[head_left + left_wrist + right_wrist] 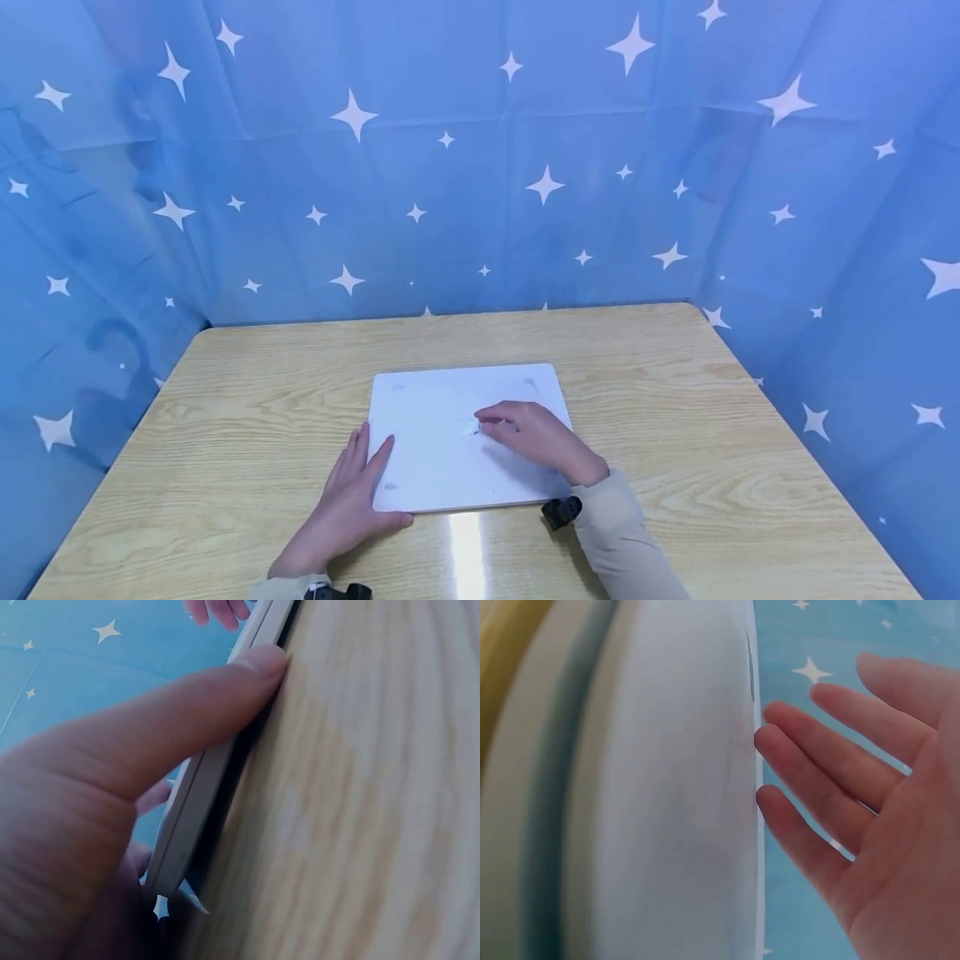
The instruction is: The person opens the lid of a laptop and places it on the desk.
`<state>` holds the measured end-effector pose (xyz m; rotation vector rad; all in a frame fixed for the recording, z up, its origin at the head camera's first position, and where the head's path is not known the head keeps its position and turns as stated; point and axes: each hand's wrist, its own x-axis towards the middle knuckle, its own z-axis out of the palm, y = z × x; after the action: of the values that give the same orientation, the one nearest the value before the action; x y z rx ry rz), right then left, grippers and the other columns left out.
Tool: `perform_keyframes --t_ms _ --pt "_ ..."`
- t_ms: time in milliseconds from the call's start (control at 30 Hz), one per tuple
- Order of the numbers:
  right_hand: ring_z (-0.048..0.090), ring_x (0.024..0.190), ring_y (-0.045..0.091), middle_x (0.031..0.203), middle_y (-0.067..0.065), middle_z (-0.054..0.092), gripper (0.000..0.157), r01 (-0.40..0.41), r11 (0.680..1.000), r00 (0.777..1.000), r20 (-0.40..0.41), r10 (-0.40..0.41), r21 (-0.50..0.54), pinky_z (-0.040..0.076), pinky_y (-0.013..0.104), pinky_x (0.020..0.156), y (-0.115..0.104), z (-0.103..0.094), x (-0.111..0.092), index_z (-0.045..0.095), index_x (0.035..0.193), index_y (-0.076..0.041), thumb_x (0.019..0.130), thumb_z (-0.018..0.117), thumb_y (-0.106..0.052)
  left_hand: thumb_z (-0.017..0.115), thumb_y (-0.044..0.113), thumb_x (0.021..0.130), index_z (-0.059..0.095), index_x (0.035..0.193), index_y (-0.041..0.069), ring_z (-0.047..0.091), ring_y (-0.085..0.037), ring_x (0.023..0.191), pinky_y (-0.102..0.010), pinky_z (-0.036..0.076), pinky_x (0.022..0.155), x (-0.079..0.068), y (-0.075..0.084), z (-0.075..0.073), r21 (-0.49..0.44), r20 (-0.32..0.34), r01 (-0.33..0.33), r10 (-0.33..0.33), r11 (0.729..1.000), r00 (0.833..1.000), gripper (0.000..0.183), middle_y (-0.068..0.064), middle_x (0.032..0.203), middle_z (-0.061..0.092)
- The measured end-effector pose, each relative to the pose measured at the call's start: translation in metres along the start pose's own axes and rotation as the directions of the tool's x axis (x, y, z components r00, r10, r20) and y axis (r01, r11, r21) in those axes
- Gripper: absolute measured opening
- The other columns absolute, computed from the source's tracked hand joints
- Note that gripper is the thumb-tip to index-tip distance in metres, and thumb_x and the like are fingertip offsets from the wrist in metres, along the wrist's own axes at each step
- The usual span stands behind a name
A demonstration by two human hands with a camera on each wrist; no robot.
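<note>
A white rectangular board [427,467] lies on the table, with grey smudges near its corners. My left hand [348,500] is spread at its near left corner. In the left wrist view the thumb [202,705] presses along the board's edge [196,802], and other fingers show partly beyond it. Over the middle of the board hovers my right hand [528,433], its fingers loosely bent. Just by those fingertips is a small pale, shiny patch or piece [471,427], too small to identify. The right wrist view shows the fingers [802,765] apart, holding nothing visible.
The light wood table [262,400] extends on all sides of the board. Blue curtains with white stars [450,192] hang behind it and at both sides. Dark wrist devices [561,512] sit at the sleeve cuffs.
</note>
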<state>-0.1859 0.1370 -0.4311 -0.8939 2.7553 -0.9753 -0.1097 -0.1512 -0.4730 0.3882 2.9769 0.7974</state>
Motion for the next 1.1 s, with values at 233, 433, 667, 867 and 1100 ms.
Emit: perform_keyframes --t_ms 233,433,667,867,1100 --pt "0.048 0.112 0.011 0.116 -0.007 0.057 0.038 -0.048 0.999 0.996 0.080 0.048 0.006 0.039 0.033 0.093 -0.005 0.000 -0.002 0.058 0.119 -0.019 0.090 0.049 -0.041 0.070 0.064 0.054 0.020 0.143 0.012 -0.005 -0.036 0.133 -0.055 0.005 0.103 -0.003 0.001 -0.001 0.002 0.002 0.034 -0.034 0.999 0.999 0.115 -0.020 0.147 -0.005" --pt "0.045 0.114 0.017 0.120 -0.001 0.054 0.043 0.012 1.000 0.992 0.127 -0.010 -0.017 0.038 0.036 0.094 -0.008 0.000 -0.001 0.057 0.120 -0.014 0.087 0.054 -0.040 0.072 0.063 0.053 0.016 0.143 0.008 -0.003 -0.036 0.133 -0.053 0.005 0.104 -0.001 0.000 -0.001 -0.004 -0.009 0.035 -0.035 0.999 0.999 0.119 -0.021 0.147 -0.002" --pt "0.040 0.119 0.023 0.125 0.003 0.049 0.049 0.040 0.990 0.987 0.158 -0.019 -0.133 0.034 0.039 0.097 -0.009 0.006 0.002 0.056 0.121 -0.015 0.081 0.062 -0.042 0.072 0.065 0.051 0.012 0.143 0.003 0.001 -0.036 0.133 -0.052 0.006 0.104 -0.001 -0.001 0.000 -0.021 -0.023 0.037 -0.038 0.999 0.999 0.126 -0.022 0.147 0.004" --pt "0.031 0.126 0.026 0.134 0.007 0.042 0.059 0.057 0.976 0.983 0.184 -0.018 -0.212 0.025 0.045 0.101 -0.015 0.010 0.000 0.054 0.124 -0.019 0.074 0.067 -0.047 0.072 0.065 0.050 0.010 0.142 0.000 0.003 -0.035 0.133 -0.052 0.007 0.104 -0.002 -0.002 -0.001 -0.030 -0.023 0.038 -0.039 0.999 0.999 0.128 -0.021 0.147 0.006" --pt "0.018 0.132 0.029 0.143 0.007 0.030 0.063 0.063 0.958 0.969 0.247 0.008 -0.278 0.015 0.055 0.103 -0.018 0.014 -0.003 0.052 0.127 -0.023 0.072 0.067 -0.049 0.073 0.062 0.051 0.009 0.141 -0.003 0.004 -0.032 0.134 -0.047 0.005 0.106 -0.002 -0.003 0.000 -0.031 -0.034 0.025 -0.027 0.999 0.999 0.128 -0.018 0.147 0.007"
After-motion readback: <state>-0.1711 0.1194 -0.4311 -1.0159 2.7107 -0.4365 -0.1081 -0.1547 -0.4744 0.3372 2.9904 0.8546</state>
